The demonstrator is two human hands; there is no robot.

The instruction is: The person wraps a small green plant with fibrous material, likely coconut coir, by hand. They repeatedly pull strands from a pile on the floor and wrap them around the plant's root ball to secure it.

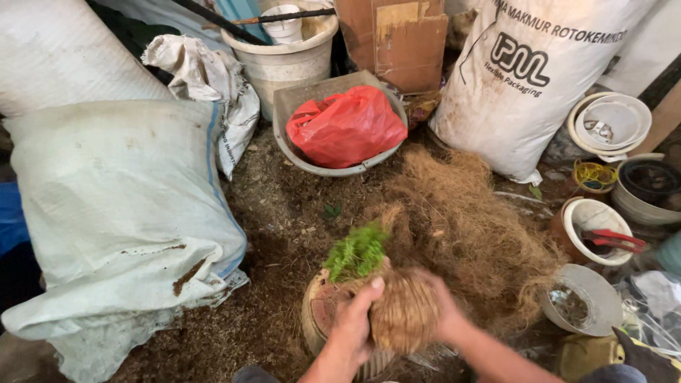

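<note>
Fibre ball (404,315) with green seedling (358,252) clasped by left hand (355,326) and right hand (447,312), both closed round it | held over clay pot (323,308), seemingly so loose fibre (468,220) stays bound.

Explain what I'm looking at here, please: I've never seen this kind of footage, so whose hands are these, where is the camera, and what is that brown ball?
There is only one picture, taken by a camera worn on a person's head and looking down, so the two bare arms coming in from the bottom edge are that person's own. The left hand and right hand together cup a round ball of brown fibre, with a small green plant sticking out of its top. The ball sits over a clay-coloured pot. Behind it lies a loose heap of the same brown fibre on the soil-strewn ground. Around that are white woven sacks, a grey basin holding a red plastic bag, a pale bucket, and on the right several small pots, one holding red-handled cutters.
</note>
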